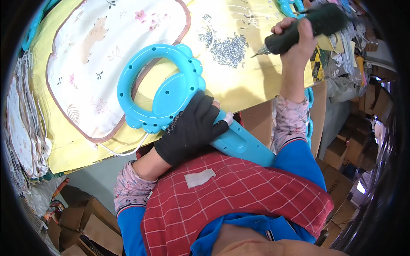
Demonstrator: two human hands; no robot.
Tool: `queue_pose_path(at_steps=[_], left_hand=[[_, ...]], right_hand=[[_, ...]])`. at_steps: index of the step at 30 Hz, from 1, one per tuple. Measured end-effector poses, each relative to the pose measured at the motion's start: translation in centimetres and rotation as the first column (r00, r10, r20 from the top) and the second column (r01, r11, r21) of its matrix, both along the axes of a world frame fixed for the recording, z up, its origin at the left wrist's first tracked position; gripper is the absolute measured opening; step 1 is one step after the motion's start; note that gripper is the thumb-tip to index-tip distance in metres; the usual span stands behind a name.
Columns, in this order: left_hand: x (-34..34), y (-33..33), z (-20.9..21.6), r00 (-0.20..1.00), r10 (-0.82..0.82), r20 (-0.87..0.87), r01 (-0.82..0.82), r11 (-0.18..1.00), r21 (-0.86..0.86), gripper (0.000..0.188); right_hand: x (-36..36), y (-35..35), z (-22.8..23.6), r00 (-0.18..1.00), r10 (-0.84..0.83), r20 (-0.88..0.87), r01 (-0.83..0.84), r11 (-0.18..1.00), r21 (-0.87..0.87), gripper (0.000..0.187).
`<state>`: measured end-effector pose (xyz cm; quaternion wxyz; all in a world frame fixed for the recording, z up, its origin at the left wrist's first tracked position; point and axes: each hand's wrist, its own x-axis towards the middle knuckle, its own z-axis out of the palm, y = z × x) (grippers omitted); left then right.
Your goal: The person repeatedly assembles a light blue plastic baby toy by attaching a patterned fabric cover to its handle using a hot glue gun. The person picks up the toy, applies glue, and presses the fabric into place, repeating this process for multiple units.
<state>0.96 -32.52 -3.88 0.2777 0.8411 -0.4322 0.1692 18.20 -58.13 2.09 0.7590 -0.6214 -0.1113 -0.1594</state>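
Observation:
My left hand [190, 126], in a black fingerless glove, grips a glossy light-blue plastic frame [173, 91] where its ring meets a long tapering handle. The ring has small dark screw holes around it and a scalloped edge. The handle's lower end reaches to my apron. My bare right hand [299, 40] is closed around a dark electric screwdriver [322, 23], raised over the right side of the table. Its thin bit points left and down, apart from the frame. Between the two lies a pile of small silver screws [230, 49].
A white floral panel with brown edging [92, 64] lies under the ring on the yellow table covering [252, 87]. Stacked panels [25, 123] sit at the left edge. More blue parts [290, 6] are at the far right. Cardboard boxes [96, 226] stand below the table on both sides.

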Motion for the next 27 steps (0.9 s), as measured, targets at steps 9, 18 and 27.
queue_pose_path(at_steps=[9,18,27], left_hand=[[-0.2,-0.5,0.5,0.994,0.015,-0.105,-0.016,1.000,-0.004,0.043],[-0.2,-0.3,0.4,0.996,0.025,-0.088,-0.024,1.000,0.015,0.046],[-0.7,-0.1,0.8,0.996,0.031,-0.081,-0.028,0.999,0.044,0.044]], right_hand=[[-4.2,10.9,1.2,0.861,0.437,0.261,-0.503,0.808,0.305,0.094],[-3.8,9.1,0.6,0.786,0.597,0.160,-0.598,0.800,-0.046,0.102],[-4.6,10.7,1.3,0.792,0.609,-0.036,-0.609,0.787,-0.099,0.085]])
